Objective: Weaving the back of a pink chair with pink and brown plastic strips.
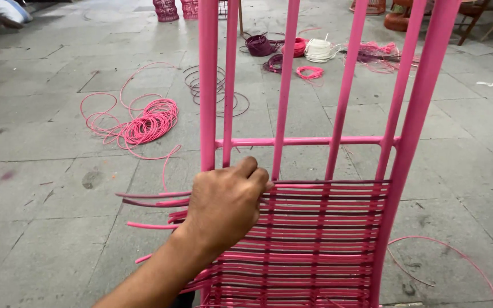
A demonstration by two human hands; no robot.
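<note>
1. Head view, your left hand [226,205]: fingers curled loosely, not a closed fist, thumb side up. The fingertips [261,178] press at the top edge of the woven cords [320,239], by the left inner upright. You cannot tell whether a single strand is pinched, since the back of the hand covers the contact.
2. Your right hand: out of frame.
3. Pink metal frame [306,141]: stands directly in front of you, with several slender uprights and one crossbar just above your knuckles. The left uprights rise right behind the hand.
4. Woven cords: horizontal rows of pink and dark purple strands filling the frame below the crossbar, packed closely, with a bare gap between the top row and the bar.
5. Loose cord ends [149,199]: pink and purple tails sticking out left of the frame, beside your wrist and forearm.
6. Pink cord coil [146,122]: on the paved floor, well to the left and beyond the frame.
7. Dark wire rings [218,91]: on the floor behind the uprights.
8. Cord bundles [318,50]: purple, pink and white, far back.
9. Stray pink strand [457,256]: curved on the floor at lower right.
</note>
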